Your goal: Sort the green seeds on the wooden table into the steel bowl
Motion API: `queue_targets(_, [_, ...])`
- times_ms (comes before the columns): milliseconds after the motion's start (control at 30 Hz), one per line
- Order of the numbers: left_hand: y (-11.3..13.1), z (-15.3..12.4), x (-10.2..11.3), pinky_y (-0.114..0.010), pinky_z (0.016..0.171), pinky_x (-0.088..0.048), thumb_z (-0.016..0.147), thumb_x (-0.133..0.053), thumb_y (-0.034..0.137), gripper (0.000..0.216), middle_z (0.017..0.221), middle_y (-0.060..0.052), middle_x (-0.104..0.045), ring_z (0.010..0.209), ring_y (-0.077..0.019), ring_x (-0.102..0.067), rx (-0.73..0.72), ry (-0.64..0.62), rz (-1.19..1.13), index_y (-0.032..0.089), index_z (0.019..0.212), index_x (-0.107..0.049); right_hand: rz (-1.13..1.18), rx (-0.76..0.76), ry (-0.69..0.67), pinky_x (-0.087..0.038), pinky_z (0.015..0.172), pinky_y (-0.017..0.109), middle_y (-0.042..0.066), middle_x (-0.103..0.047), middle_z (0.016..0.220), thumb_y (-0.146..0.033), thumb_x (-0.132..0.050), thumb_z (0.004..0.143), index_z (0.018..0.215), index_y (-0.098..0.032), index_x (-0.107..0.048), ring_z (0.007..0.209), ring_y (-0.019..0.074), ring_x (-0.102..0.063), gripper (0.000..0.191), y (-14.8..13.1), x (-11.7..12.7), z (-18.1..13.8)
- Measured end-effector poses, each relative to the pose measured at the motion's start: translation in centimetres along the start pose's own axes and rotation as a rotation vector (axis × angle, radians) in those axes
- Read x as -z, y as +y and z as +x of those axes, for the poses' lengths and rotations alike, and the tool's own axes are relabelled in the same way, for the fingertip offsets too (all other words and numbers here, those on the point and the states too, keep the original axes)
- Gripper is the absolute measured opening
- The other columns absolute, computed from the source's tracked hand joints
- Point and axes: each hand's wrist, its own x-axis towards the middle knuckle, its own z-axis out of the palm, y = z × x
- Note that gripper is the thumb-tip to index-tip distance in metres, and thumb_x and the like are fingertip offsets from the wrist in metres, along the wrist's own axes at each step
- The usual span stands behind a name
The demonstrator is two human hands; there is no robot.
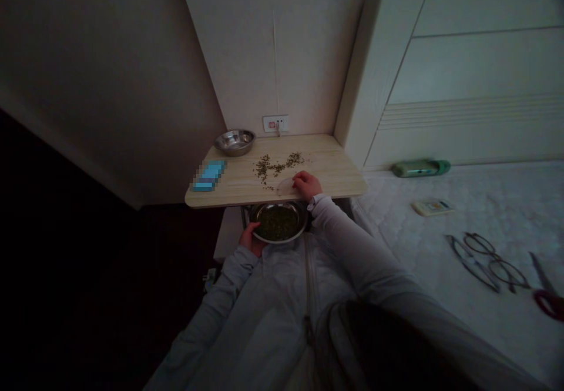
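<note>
My left hand (252, 240) grips the left rim of a metal bowl (278, 240) in front of my body, just below the tabletop's front edge. Small dark green bits (277, 220) fill the bowl's bottom. Over the front right of the wooden tabletop (233, 185), my right hand (307, 185) is closed, fingertips pinching a thin, clear, rounded piece (286, 187) that looks like plastic. Its exact kind is hard to make out in the dim light. Beyond it, loose greenish-brown bits (277, 169) lie scattered in patches on the wood.
A second metal bowl (235, 143) stands at the tabletop's back left, behind a blurred-out blue phone-like object (210, 176). A wall socket (275, 123) is behind. On the bed (396, 232) lie a green bottle (420, 168), a small pale box (432, 207), glasses (496, 259) and scissors (549, 303).
</note>
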Motion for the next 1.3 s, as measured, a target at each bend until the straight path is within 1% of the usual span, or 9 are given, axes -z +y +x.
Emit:
queue_targets(233, [0.0, -0.3, -0.3, -0.035, 0.074, -0.044, 0.063, -0.042, 0.015, 0.034, 0.08, -0.008, -0.064, 0.085, -0.0216, -0.056, -0.006, 0.002, 0.02, 0.009, 0.094, -0.054, 0.059, -0.026, -0.095, -0.035, 0.052, 0.02, -0.005, -0.053, 0.049, -0.024, -0.042, 0.06, 0.062, -0.017, -0.052, 0.049, 0.0077, -0.046, 0.012, 0.0, 0.1, 0.1])
queue_targets(300, [0.0, -0.3, -0.3, -0.036, 0.075, -0.044, 0.064, -0.042, 0.015, 0.035, 0.08, -0.008, -0.065, 0.085, -0.0216, -0.056, -0.002, -0.009, 0.016, 0.009, 0.096, -0.054, 0.068, -0.03, -0.099, -0.036, 0.053, 0.02, -0.005, -0.053, 0.048, -0.024, -0.042, 0.06, 0.062, -0.017, -0.052, 0.049, 0.0077, -0.046, 0.013, 0.1, 0.1, 0.1])
queue_targets(367, [0.0, -0.2, -0.2, -0.036, 0.075, -0.044, 0.064, -0.041, 0.016, 0.036, 0.079, -0.007, -0.065, 0.085, -0.0217, -0.056, 0.014, -0.022, 0.01, 0.01, 0.097, -0.053, 0.081, -0.031, -0.056, -0.037, 0.055, 0.021, -0.005, -0.053, 0.049, -0.025, -0.041, 0.061, 0.064, -0.017, -0.052, 0.051, 0.008, -0.046, 0.014, 0.2, 0.1, 0.2])
queue_targets(500, [0.0, -0.1, 0.0, -0.036, 0.076, -0.044, 0.064, -0.041, 0.016, 0.035, 0.077, -0.007, -0.065, 0.086, -0.0215, -0.055, 0.016, -0.014, 0.005, 0.011, 0.096, -0.053, 0.062, -0.03, 0.108, -0.038, 0.062, 0.023, -0.004, -0.055, 0.057, -0.025, -0.039, 0.063, 0.07, -0.018, -0.052, 0.059, 0.0094, -0.049, 0.017, -0.1, 0.2, 0.1])
queue_targets(600, [0.0, 0.0, 0.0, -0.036, 0.075, -0.044, 0.064, -0.042, 0.016, 0.034, 0.076, -0.006, -0.065, 0.085, -0.0216, -0.056, 0.011, -0.002, 0.009, 0.011, 0.095, -0.054, -0.006, -0.017, 0.141, -0.038, 0.064, 0.024, -0.003, -0.055, 0.058, -0.024, -0.04, 0.062, 0.071, -0.019, -0.053, 0.061, 0.0102, -0.049, 0.017, -0.5, 0.2, -0.1])
queue_targets(900, [0.0, -0.3, -0.4, -0.034, 0.076, -0.044, 0.063, -0.043, 0.015, 0.031, 0.073, -0.007, -0.065, 0.088, -0.022, -0.054, -0.01, 0.012, 0.01, 0.012, 0.09, -0.055, 0.037, -0.03, 0.082, -0.038, 0.06, 0.022, -0.004, -0.054, 0.052, -0.027, -0.041, 0.062, 0.066, -0.018, -0.053, 0.056, 0.0095, -0.048, 0.015, -0.2, 0.1, -0.1])
queue_targets(1067, [0.0, -0.1, -0.1, -0.034, 0.076, -0.043, 0.063, -0.042, 0.016, 0.031, 0.076, -0.007, -0.065, 0.089, -0.022, -0.054, -0.006, -0.003, 0.012, 0.012, 0.091, -0.055, 0.075, -0.023, 0.048, -0.038, 0.06, 0.022, -0.005, -0.054, 0.052, -0.025, -0.041, 0.062, 0.067, -0.018, -0.053, 0.055, 0.0089, -0.049, 0.014, 0.2, 0.0, 0.2])
queue_targets(1200, [0.0, -0.2, -0.2, -0.035, 0.077, -0.043, 0.064, -0.041, 0.016, 0.033, 0.076, -0.005, -0.065, 0.088, -0.0217, -0.054, 0.011, -0.005, 0.014, 0.012, 0.095, -0.054, 0.109, -0.015, -0.017, -0.04, 0.061, 0.023, -0.005, -0.056, 0.055, -0.023, -0.042, 0.061, 0.069, -0.019, -0.053, 0.055, 0.0083, -0.05, 0.015, 0.4, -0.2, 0.4])
queue_targets(1300, [0.0, -0.2, -0.3, -0.035, 0.077, -0.043, 0.064, -0.042, 0.015, 0.032, 0.072, -0.005, -0.065, 0.087, -0.0215, -0.055, -0.011, 0.015, 0.006, 0.013, 0.093, -0.055, 0.134, -0.009, -0.078, -0.04, 0.061, 0.022, -0.005, -0.056, 0.055, -0.021, -0.042, 0.061, 0.071, -0.019, -0.053, 0.053, 0.0074, -0.049, 0.015, 0.4, -0.3, 0.5])
